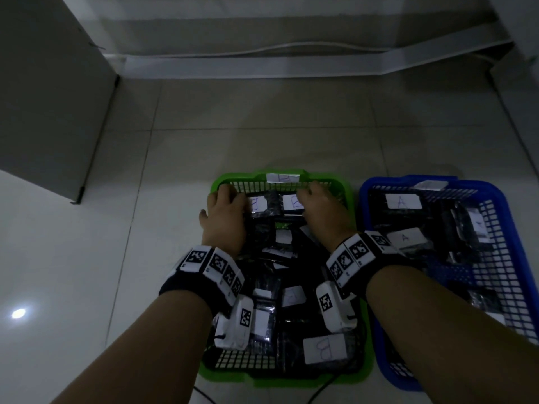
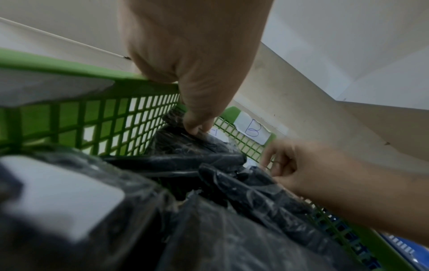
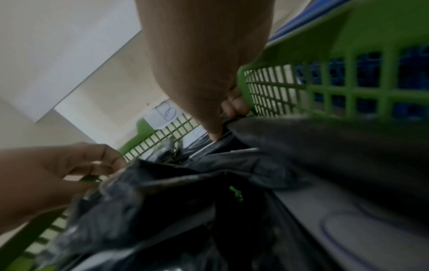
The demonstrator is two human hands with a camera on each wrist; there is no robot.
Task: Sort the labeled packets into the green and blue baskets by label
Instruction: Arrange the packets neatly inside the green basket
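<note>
The green basket (image 1: 248,174) holds several black packets with white "B" labels and has a "B" tag (image 1: 283,177) on its far rim. Both hands reach into its far end. My left hand (image 1: 226,205) pinches the top edge of a black packet (image 1: 259,205) at the far left corner, with the pinching fingertips (image 2: 196,126) showing in the left wrist view. My right hand (image 1: 316,199) pinches the edge of the neighbouring "B" packet (image 1: 291,202), its fingers (image 3: 232,106) curled over the dark wrapper (image 3: 290,139). The blue basket (image 1: 376,182) to the right holds packets labeled "A" (image 1: 404,201).
Both baskets sit side by side on a pale tiled floor (image 1: 262,126). A grey cabinet (image 1: 43,97) stands at the left and a wall with white conduit (image 1: 262,62) runs behind. A black cable (image 1: 320,389) trails from the green basket's near edge.
</note>
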